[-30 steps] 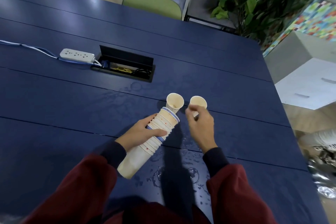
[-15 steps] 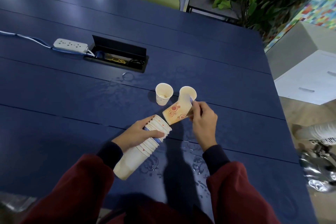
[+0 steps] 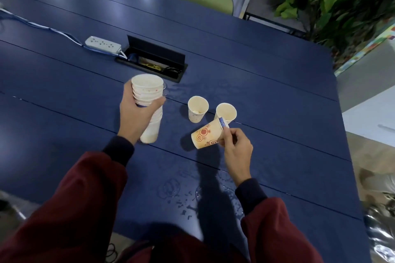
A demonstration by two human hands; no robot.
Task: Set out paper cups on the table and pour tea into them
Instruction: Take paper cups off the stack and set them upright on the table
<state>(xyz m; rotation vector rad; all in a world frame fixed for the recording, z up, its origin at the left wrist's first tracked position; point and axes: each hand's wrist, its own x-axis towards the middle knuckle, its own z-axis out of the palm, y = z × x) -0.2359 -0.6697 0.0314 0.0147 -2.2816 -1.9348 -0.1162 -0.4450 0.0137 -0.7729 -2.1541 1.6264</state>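
A: Cup status?

B: Two are out. The left standing cup (image 3: 197, 110) and the right standing cup (image 3: 226, 112) are upright on the blue table (image 3: 277, 92), side by side and not touching. The third, the swirl-print cup (image 3: 205, 137), is in our right hand (image 3: 236, 151).

A: Grip?

B: Thumb and fingers pinch its rim. The cup is tilted, base toward us and to the left, so the body hangs left of the grip. Its mouth is just beside the right standing cup. We can't tell if it touches the table.

A: Why the rim?

B: Our guess is that a rim pinch leaves the base free to swing down and stand as the third in the row.

A: Left side?

B: Our left hand (image 3: 135, 115) wraps the upper part of the stack of paper cups (image 3: 147, 92). The stack is mouth up and well left of the pair, probably to keep the landing spot clear. Its base is at the tabletop, contact unclear.

A: Tea?

B: We see no pot. There's a pale bit in the left standing cup that we can't identify. Water droplets (image 3: 188, 200) lie near us, so we should set cups clear of them.
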